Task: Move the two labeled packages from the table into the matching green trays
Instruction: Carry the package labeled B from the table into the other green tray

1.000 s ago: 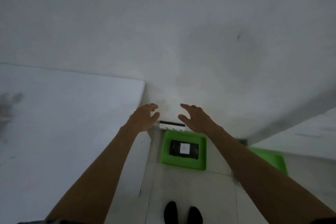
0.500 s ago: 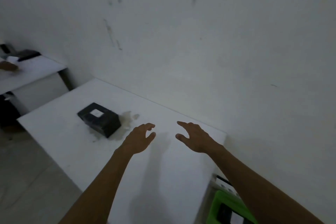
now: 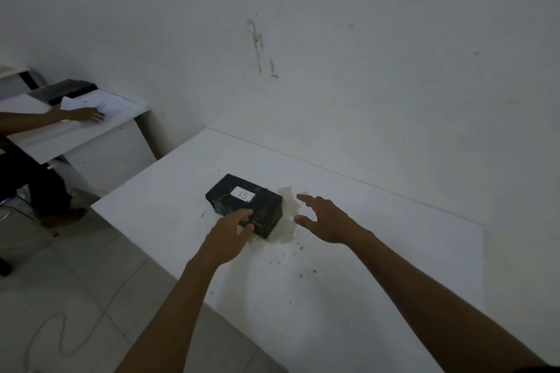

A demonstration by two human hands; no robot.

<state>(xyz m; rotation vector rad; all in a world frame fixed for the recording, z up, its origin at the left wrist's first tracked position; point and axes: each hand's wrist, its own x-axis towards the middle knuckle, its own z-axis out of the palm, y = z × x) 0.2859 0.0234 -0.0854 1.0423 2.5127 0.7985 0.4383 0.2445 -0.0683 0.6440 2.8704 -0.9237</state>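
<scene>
Now both arms outstretched, left hand (image 3: 228, 235) and right hand (image 3: 325, 219) empty, spread beside black package (image 3: 245, 204).

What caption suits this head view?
Both open hands, left and right, close in on the black B-labeled package on the white table.

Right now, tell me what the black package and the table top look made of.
Black package: seems wrapped in glossy black plastic film, with wrinkles and dull glints; a white paper label on top. Table: smooth matte white board, possibly laminate, stained and speckled.

White table (image 3: 348, 251) bears a black labeled package (image 3: 245, 203) on a stain (image 3: 288, 221).
</scene>
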